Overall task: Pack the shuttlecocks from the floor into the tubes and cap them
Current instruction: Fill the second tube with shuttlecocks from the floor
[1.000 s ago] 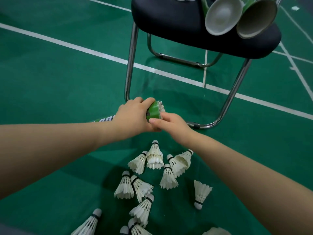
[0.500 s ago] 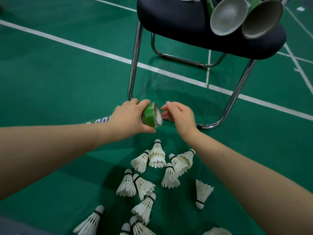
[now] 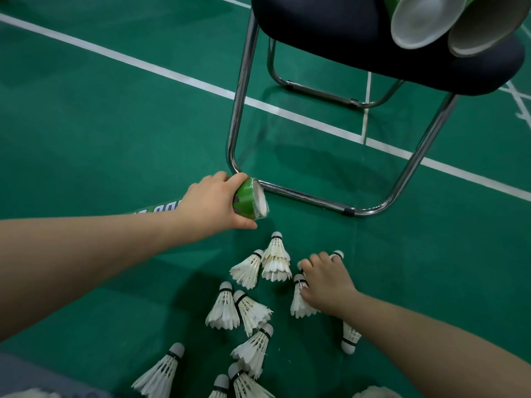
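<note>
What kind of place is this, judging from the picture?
Most likely an indoor badminton court. The green floor carries white court lines, feather shuttlecocks lie scattered on it, and the left hand holds a green shuttlecock tube.

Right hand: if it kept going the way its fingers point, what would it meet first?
The shuttlecock under the right hand itself; past that, probably the chair rail on the floor, though depth is unclear.
</note>
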`<state>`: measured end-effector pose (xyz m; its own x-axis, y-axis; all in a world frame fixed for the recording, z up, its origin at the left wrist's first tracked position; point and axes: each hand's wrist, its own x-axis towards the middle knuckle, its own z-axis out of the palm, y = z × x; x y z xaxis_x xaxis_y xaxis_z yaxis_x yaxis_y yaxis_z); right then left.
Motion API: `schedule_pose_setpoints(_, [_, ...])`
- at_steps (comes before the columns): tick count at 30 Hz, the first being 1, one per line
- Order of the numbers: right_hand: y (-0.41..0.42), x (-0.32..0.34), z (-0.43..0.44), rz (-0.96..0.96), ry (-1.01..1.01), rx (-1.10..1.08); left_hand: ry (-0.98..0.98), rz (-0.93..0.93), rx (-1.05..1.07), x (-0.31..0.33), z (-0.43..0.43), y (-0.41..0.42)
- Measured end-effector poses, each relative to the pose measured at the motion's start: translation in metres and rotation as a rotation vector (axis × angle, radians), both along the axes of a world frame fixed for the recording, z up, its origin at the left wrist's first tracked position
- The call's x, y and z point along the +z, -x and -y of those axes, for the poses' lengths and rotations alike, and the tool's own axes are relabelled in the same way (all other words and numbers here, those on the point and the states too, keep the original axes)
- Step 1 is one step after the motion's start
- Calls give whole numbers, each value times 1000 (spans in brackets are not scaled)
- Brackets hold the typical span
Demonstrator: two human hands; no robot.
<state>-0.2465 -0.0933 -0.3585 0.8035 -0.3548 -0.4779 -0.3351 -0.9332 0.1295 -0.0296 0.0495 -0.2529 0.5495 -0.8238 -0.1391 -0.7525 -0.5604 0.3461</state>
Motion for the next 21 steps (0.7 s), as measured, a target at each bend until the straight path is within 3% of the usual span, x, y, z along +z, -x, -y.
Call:
schedule_pose_setpoints(11, [9,5,-13,26,-61,169,-35,7,-22,-4,0,7])
schedule_pose_setpoints(15, [22,3,-28,-63,-51,293,-25,8,-28,-6,1,8])
schedule_pose_setpoints(18, [22,-2,-34,-85,-71,261,-28,15,-40,-6,5,11])
schedule_pose_setpoints(21, [13,5,-28,8,-134,150,-34,20,-59,-7,9,14])
